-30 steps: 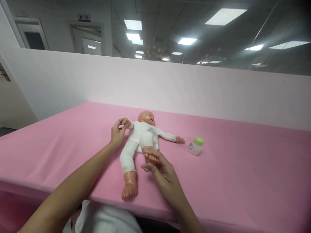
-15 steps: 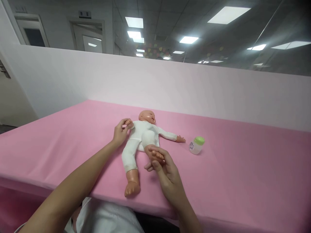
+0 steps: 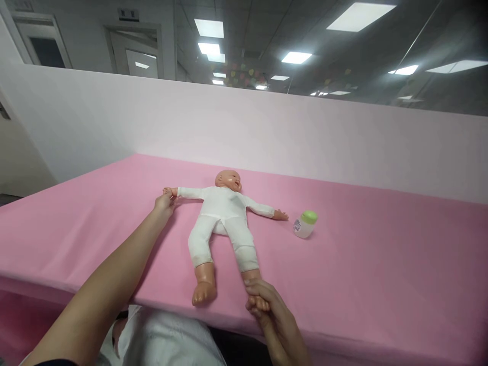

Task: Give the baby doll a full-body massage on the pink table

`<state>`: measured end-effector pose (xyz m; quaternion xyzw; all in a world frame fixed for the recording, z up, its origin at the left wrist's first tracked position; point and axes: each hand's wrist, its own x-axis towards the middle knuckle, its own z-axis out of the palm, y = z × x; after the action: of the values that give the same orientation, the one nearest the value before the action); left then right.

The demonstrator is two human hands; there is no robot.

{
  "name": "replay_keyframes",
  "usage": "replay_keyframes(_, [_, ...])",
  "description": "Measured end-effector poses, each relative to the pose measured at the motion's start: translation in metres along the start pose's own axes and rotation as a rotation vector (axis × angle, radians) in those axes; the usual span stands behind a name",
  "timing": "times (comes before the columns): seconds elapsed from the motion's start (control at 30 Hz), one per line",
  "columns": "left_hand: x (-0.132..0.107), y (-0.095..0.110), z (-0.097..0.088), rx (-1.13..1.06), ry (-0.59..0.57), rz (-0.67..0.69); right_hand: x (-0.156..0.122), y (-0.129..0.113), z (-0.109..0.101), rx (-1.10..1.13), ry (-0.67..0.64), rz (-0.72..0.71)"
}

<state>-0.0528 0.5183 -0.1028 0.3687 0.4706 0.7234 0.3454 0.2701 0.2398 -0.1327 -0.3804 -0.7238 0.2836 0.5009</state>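
Observation:
A baby doll (image 3: 224, 206) with a white cloth body lies on its back, its head toward the wall and its limbs spread. My left hand (image 3: 165, 203) grips the doll's hand at the left, and that arm is stretched out sideways. Around the doll's foot on the right side, my right hand (image 3: 272, 305) is closed, with the toes showing between my fingers. The doll's other foot (image 3: 205, 292) rests free near the front edge. Just beyond its other outstretched hand stands a small clear bottle (image 3: 305, 225) with a green cap, leaning slightly.
The pink padded table (image 3: 366, 264) reaches across the view, its front edge close to my body. A white low wall (image 3: 267, 132) rises behind it, with a glass pane above. A door (image 3: 19, 147) is at the far left.
My left hand has drawn the doll's arm outward to the left, straightening it. My right hand has pulled the bent leg down toward me, so it now lies extended.

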Motion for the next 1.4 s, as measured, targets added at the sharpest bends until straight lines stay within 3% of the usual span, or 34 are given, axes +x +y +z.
replay_keyframes(0.17, [-0.007,0.01,0.008,0.007,0.061,-0.04,0.012,-0.008,0.001,0.039,-0.016,0.006])
replay_keyframes(0.27, [-0.022,0.021,0.018,0.049,0.054,0.089,0.038,-0.028,-0.003,0.041,-0.056,-0.019])
replay_keyframes(0.43, [-0.056,0.037,0.036,0.279,-0.211,0.519,0.09,-0.054,-0.002,0.085,-0.097,-0.012])
replay_keyframes(0.57, [-0.075,0.04,0.04,0.554,-0.441,0.796,0.115,-0.052,0.012,0.065,-0.123,0.016])
replay_keyframes(0.67, [-0.079,0.039,0.04,0.669,-0.581,0.922,0.12,-0.045,0.024,0.061,-0.115,0.01])
replay_keyframes(0.73, [-0.079,0.037,0.039,0.673,-0.58,0.936,0.12,-0.042,0.028,0.066,-0.114,0.003])
replay_keyframes(0.83, [-0.075,0.035,0.038,0.628,-0.491,0.868,0.114,-0.044,0.024,0.07,-0.107,0.013])
replay_keyframes(0.93, [-0.066,0.035,0.038,0.475,-0.328,0.677,0.101,-0.05,0.013,0.069,-0.09,0.019])
replay_keyframes(1.13, [-0.034,0.031,0.029,-0.054,0.114,-0.009,0.058,-0.047,-0.007,0.005,-0.142,0.047])
replay_keyframes(1.2, [-0.026,0.028,0.023,-0.157,0.174,-0.183,0.041,-0.036,-0.007,-0.004,-0.168,0.067])
replay_keyframes(1.27, [-0.022,0.023,0.02,-0.191,0.193,-0.273,0.027,-0.023,-0.005,-0.001,-0.156,0.053])
replay_keyframes(1.4, [-0.022,0.017,0.019,-0.177,0.191,-0.28,0.014,-0.008,-0.002,0.009,-0.081,0.044])
